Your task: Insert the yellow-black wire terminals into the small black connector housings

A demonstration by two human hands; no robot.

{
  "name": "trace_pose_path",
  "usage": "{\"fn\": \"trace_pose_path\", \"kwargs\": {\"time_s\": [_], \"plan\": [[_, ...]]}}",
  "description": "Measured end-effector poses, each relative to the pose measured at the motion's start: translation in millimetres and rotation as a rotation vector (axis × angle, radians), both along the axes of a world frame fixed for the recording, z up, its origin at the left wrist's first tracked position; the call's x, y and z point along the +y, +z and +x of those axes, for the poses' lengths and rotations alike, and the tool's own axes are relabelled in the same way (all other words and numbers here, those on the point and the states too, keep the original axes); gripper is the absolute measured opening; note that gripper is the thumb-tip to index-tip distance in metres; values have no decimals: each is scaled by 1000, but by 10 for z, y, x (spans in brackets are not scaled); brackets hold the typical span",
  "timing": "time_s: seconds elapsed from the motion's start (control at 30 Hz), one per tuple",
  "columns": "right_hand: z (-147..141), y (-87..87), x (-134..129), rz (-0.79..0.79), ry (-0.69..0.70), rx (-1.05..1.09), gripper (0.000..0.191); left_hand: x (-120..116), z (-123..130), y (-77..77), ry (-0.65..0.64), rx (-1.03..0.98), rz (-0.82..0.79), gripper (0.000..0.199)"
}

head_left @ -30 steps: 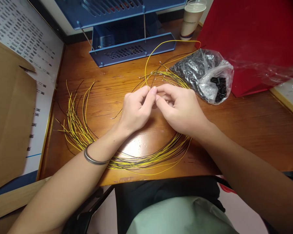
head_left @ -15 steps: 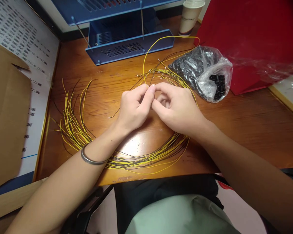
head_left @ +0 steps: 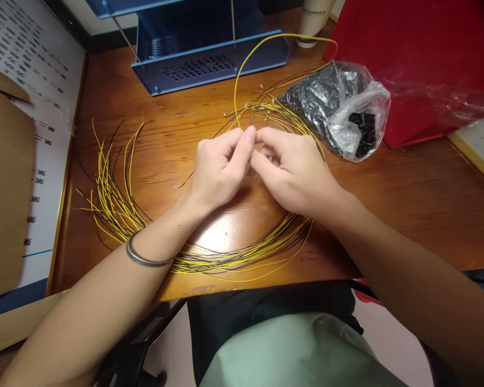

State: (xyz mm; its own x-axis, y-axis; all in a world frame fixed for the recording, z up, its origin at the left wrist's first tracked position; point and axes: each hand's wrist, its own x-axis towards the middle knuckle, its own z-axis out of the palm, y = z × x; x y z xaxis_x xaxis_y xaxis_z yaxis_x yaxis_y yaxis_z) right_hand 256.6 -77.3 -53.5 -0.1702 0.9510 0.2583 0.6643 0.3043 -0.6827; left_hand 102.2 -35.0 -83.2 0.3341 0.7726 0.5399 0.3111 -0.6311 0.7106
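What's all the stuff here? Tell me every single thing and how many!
Table: one, brown, middle
Loose wires: many, yellow and black, curved on the table
Raised wire: one, yellow, arching up from the hands
Plastic bag: one, clear, beyond the right hand
Small pieces: uncountable, black, inside the bag
Rack: one, blue, at the back
Cup: one, beige, back, partly cut off
Big panel: one, red, right
Cardboard: one, brown, left edge
Printed board: one, white, left
Wood strip: one, pale, lower left
Clothing: count unclear, green and black, bottom
Bangle: one, grey, left forearm
Left hand: one, bare, pinching the raised wire
Right hand: one, bare, fingertips meeting the left's
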Motion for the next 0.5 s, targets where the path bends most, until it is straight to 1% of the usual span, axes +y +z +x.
{"fn": "trace_pose_path", "kwargs": {"time_s": [0.17, 0.37, 0.5], "plan": [[18, 25, -2, -24, 50, 31, 38, -7, 14, -3, -67, -68, -49, 58], [5, 54, -10, -45, 28, -11, 57, 27, -3, -33, -39, 51, -68, 61], [10, 64, -12, -52, 34, -23, 58, 30, 2, -21, -43, 69, -51, 61]]}}
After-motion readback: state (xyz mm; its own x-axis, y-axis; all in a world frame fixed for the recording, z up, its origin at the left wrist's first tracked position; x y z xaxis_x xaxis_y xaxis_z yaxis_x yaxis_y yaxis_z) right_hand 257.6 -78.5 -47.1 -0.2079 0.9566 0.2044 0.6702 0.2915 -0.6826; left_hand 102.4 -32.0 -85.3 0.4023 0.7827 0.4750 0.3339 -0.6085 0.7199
